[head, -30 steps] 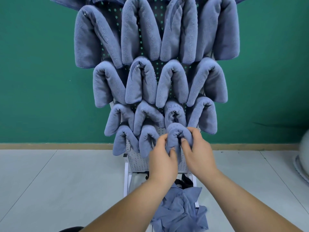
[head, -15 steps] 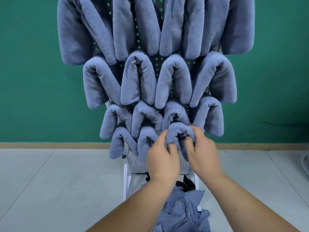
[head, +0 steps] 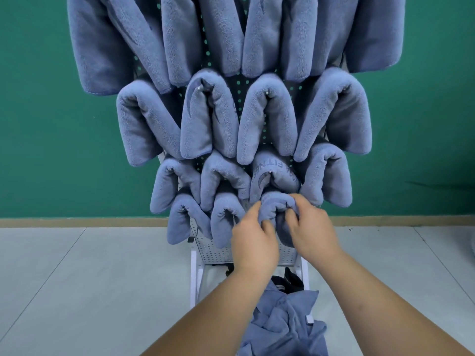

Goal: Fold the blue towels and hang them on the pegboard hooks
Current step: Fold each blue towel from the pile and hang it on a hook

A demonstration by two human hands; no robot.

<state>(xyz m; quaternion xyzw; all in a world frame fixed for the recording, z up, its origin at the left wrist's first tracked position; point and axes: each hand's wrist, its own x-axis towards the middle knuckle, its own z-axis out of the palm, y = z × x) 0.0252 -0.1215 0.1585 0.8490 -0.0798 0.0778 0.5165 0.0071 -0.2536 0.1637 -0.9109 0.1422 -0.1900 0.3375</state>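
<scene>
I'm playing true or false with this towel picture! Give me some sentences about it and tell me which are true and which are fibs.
1. The left hand and the right hand both grip the same folded towel. True.
2. That towel is in the top row on the pegboard. False: it is in the lowest row.
3. The wall is red. False: it is green.
4. A heap of loose towels lies below the pegboard. True.
5. One hanging towel has letters on it. True.
</scene>
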